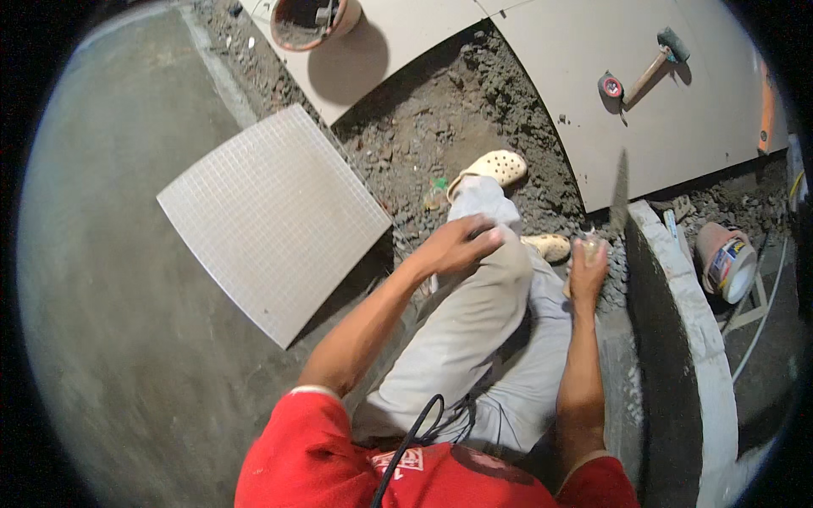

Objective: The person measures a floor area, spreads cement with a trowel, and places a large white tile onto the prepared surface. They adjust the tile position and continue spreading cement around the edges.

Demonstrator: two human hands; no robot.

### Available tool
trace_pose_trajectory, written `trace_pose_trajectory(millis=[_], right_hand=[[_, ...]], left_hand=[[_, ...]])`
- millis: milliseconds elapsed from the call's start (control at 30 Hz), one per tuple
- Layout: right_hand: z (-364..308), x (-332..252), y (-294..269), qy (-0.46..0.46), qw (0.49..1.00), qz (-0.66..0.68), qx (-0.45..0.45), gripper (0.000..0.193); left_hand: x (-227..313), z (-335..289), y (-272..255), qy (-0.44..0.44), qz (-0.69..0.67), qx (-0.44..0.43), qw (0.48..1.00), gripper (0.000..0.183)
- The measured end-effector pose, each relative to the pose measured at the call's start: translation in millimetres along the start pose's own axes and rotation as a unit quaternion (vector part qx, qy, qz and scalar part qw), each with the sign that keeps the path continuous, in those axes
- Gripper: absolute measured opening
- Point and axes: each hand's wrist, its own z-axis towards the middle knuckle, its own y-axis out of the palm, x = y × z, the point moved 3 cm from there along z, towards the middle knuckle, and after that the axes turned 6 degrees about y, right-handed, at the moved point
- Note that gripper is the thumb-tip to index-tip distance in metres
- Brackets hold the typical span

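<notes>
My right hand (587, 273) is closed around the handle of a pointed trowel (622, 196), whose narrow grey blade points away from me beside the laid tiles. My left hand (461, 245) lies on my left knee, its fingers stretched out and holding nothing. Ahead of my cream clogs (498, 168) is a recess of loose, rough mortar (508, 97) bordered by pale floor tiles (593, 144). To my left a loose square tile (275, 224) lies with its gridded back facing up, one edge over the grey floor's border.
A mortar bucket (339, 19) stands on the far tiles. On the right-hand tiles lie a mallet (656, 69), a tape measure (610, 85) and an orange level-like bar (765, 110). A low wall (690, 313) runs along my right, with a white-and-pink tub (728, 264) beyond it.
</notes>
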Motion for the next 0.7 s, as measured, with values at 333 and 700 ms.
trace_pose_trajectory(millis=[333, 700], right_hand=[[-60, -16, 25, -0.072, 0.980, -0.177, -0.055, 0.044], [-113, -101, -3, 0.017, 0.996, -0.049, -0.069, 0.017]], left_hand=[[-27, -217, 8, -0.120, 0.064, 0.235, 0.962, 0.080], [-99, -276, -51, -0.113, -0.114, 0.178, 0.971, 0.037]])
